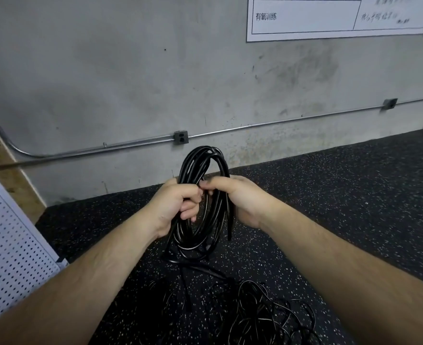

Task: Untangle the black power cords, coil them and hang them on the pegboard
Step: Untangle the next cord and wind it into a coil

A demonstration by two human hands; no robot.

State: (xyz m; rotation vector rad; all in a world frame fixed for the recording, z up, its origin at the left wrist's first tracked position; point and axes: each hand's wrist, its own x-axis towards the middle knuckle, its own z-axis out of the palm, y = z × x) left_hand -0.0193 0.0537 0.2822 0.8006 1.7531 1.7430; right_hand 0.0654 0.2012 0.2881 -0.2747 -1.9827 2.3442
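Note:
A black power cord coil (200, 160) of several loops stands upright in front of me, above the speckled floor. My left hand (173, 205) grips the left side of the coil, fingers wrapped round the strands. My right hand (235, 195) holds the right side, thumb and fingers pinching strands near the middle. A loose end hangs down below my right hand. More tangled black cords (262, 317) lie on the floor below. The white pegboard (9, 245) stands at the left edge.
A grey concrete wall with a metal conduit (106, 149) and an outlet box (181, 137) runs behind. A white chart (329, 18) hangs at the upper right. The black speckled rubber floor (354, 195) stretches to the right.

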